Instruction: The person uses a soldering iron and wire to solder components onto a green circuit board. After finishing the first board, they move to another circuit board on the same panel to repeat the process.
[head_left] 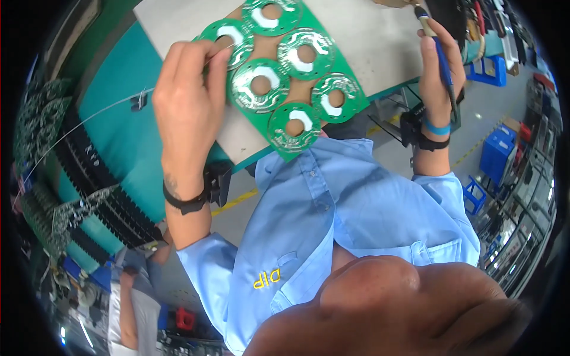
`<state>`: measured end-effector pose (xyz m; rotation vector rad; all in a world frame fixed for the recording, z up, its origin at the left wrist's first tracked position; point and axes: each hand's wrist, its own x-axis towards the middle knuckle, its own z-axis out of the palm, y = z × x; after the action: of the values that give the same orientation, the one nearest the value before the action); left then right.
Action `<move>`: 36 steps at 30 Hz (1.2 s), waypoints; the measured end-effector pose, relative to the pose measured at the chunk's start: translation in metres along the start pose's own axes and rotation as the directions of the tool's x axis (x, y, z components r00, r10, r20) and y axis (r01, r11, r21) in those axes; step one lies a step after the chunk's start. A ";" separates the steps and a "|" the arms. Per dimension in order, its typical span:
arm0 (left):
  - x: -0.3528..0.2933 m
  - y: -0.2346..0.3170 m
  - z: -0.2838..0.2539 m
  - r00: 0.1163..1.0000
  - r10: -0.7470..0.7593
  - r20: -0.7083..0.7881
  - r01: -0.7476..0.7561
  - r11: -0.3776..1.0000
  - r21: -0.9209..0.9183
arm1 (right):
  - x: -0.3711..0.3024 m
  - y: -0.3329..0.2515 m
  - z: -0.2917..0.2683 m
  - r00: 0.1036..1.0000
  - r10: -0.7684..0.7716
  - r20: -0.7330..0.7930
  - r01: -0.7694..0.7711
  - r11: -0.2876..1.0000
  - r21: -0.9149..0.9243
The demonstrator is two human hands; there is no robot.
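Note:
My left hand (191,98) pinches a thin solder wire (98,113) over the upper left of a green circuit board panel (297,92). The wire's short end points out past the fingertips, and its long end trails off to the left. Several round boards with centre holes and white patches make up the panel, which lies tilted on a pale board. My right hand (438,80) grips a soldering iron (442,62) with a blue handle, well to the right of the panel. Its front end reaches a brownish object (395,3) at the top edge, too cut off to name.
The pale work board (380,53) rests on a teal mat (122,139). Black slotted racks (133,213) with circuit boards stand at the left, near another person (136,302). Hand tools (478,24) lie at the upper right; a blue stool (490,71) stands below.

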<state>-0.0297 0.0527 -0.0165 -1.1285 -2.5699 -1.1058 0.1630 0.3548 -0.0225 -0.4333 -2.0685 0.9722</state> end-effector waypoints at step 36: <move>0.002 -0.002 0.002 0.992 0.124 0.020 -0.125 0.990 0.059 | 0.024 -0.038 0.053 0.707 -0.228 0.670 -0.071 0.919 0.388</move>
<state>-0.0321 0.0545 -0.0184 -1.2685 -2.4877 -0.9898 0.1078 0.3179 -0.0017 0.3113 -2.4267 1.6416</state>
